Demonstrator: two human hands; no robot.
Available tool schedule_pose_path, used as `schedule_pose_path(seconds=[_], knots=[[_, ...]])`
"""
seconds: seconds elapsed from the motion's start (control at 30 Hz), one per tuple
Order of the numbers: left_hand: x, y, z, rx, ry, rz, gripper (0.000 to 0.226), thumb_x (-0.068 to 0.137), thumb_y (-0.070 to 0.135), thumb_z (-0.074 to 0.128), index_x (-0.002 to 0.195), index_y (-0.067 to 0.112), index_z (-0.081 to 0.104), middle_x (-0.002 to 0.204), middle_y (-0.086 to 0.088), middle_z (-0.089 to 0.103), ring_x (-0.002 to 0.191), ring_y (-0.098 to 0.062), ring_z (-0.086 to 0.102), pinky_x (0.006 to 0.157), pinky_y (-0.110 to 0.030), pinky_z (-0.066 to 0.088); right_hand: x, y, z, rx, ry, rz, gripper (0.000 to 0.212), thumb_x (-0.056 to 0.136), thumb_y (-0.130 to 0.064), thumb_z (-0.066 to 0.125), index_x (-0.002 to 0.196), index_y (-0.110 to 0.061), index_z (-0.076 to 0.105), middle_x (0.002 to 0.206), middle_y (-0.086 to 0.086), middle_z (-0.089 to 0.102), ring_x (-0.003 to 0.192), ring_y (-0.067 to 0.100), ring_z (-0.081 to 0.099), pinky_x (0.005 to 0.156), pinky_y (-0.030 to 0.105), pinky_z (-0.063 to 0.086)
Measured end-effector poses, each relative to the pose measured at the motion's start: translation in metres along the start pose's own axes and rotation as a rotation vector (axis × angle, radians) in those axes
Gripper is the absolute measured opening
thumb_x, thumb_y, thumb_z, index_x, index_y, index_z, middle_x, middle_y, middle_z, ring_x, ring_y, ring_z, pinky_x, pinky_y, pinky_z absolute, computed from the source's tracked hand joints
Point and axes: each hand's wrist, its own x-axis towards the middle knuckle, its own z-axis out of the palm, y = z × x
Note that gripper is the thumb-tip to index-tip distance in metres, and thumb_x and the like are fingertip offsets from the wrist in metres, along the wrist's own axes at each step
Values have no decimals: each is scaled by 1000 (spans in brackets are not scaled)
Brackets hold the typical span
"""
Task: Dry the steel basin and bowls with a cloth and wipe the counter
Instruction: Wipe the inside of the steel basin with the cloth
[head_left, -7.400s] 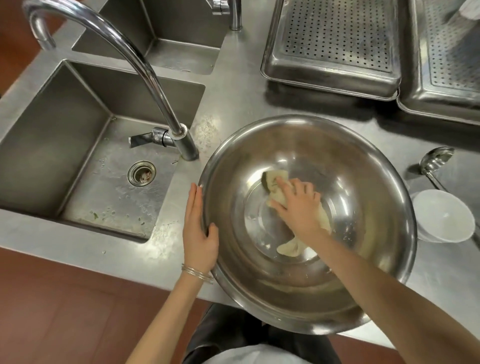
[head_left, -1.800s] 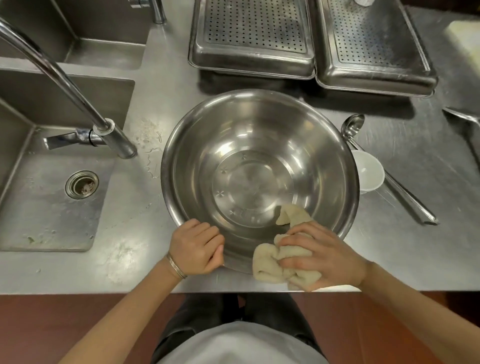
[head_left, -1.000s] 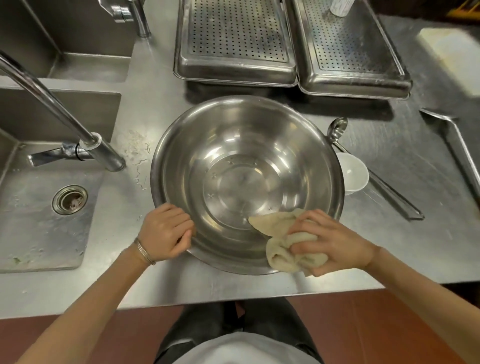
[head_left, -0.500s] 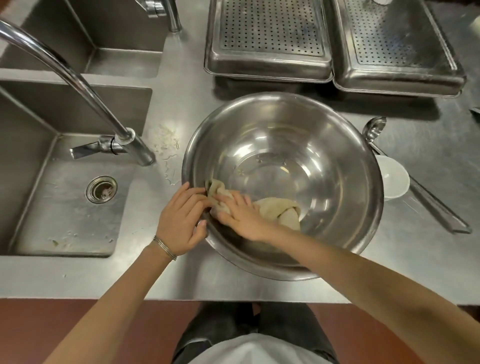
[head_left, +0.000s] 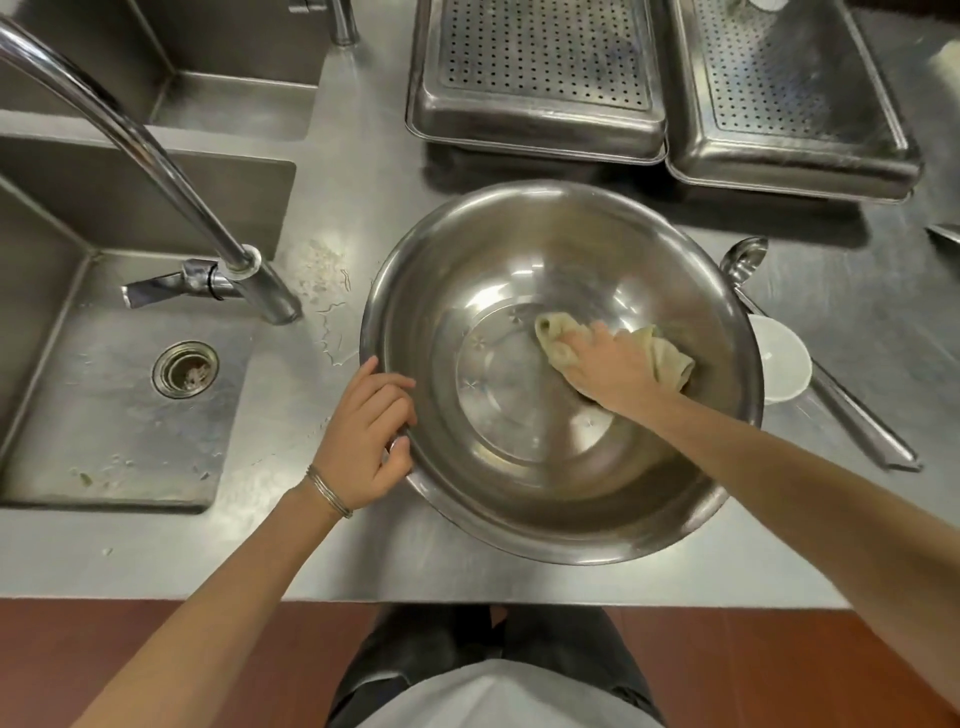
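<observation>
On the worktop, the left hand clamps its fingers on the steel basin rim at eight o'clock, likely steadying it, while the right hand, fingers curled over the bunched cloth, presses it onto the basin floor toward three o'clock.

L hand is set at the near-left rim of the basin. Its fingers are curled onto the edge from outside, knuckles up, and the thumb tip is seen at the rim just below them. L wrist is held roughly straight. L forearm, bare, is angled in from the bottom-left corner. R hand is laid palm-down inside the basin, right of centre, w/ fingers bent into the bunched cloth & pressed on it. R forearm, also bare, is stretched in from the lower-right edge, over the near rim. Hands are well apart.
</observation>
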Motion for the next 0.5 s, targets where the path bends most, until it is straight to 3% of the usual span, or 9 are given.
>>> schedule_pose_path(seconds=[0.07, 0.17, 0.23, 0.3, 0.33, 0.4, 0.43, 0.5], knots=[[-1, 0, 2, 7, 4, -11, 28, 76, 18, 35, 65, 2, 55, 71, -9, 56, 95, -25, 53, 112, -40, 22, 26, -34, 0, 25, -19, 109, 39, 89, -38, 54, 119, -14, 54, 109, 12, 58, 93, 32, 56, 76, 36, 45], [0, 2, 3, 34, 17, -4, 29, 76, 18, 35, 65, 2, 56, 71, -10, 56, 89, -25, 52, 111, -37, 23, 35, -83, -7, 174, -2, 105, 44, 89, -39, 47, 127, -16, 42, 132, 21, 41, 105, 38, 47, 82, 42, 40], [1, 1, 2, 62, 21, 14, 30, 76, 18, 35, 65, 1, 57, 71, -11, 56, 85, -26, 51, 109, -37, 26, 15, -103, -8, 230, 67, -136, 46, 89, -39, 47, 128, -14, 43, 137, 22, 36, 106, 41, 46, 84, 44, 37], [1, 0, 0, 88, 15, 29, 31, 77, 19, 34, 66, 1, 56, 72, -11, 56, 82, -27, 51, 107, -38, 29, -19, -99, -9, 254, 124, -523, 48, 83, -42, 48, 121, -13, 54, 126, 23, 49, 100, 39, 53, 83, 43, 31], [1, -1, 0, 96, 13, 36, 31, 78, 19, 34, 66, 1, 56, 72, -11, 56, 82, -27, 51, 107, -39, 30, -37, -86, -10, 246, 96, -705, 50, 82, -46, 45, 122, -17, 54, 124, 20, 51, 97, 37, 54, 84, 42, 33], [2, -3, -1, 98, 7, 46, 30, 78, 18, 34, 66, 2, 56, 71, -10, 56, 81, -27, 52, 106, -40, 31, -63, -43, -5, 176, -55, -868, 53, 82, -55, 38, 131, -35, 44, 133, 8, 45, 105, 34, 49, 90, 47, 38], [2, -3, -1, 96, 10, 51, 29, 78, 18, 34, 66, 3, 56, 71, -10, 56, 81, -26, 52, 106, -40, 31, -70, -20, -3, 120, -111, -856, 52, 83, -60, 34, 133, -45, 37, 138, 3, 40, 114, 35, 42, 93, 55, 36], [3, -4, -1, 93, 19, 64, 30, 78, 17, 34, 66, 3, 57, 71, -11, 57, 82, -26, 52, 106, -39, 31, -74, 19, -2, 27, -207, -625, 52, 82, -66, 35, 131, -59, 21, 145, -5, 23, 131, 39, 19, 96, 72, 21]])
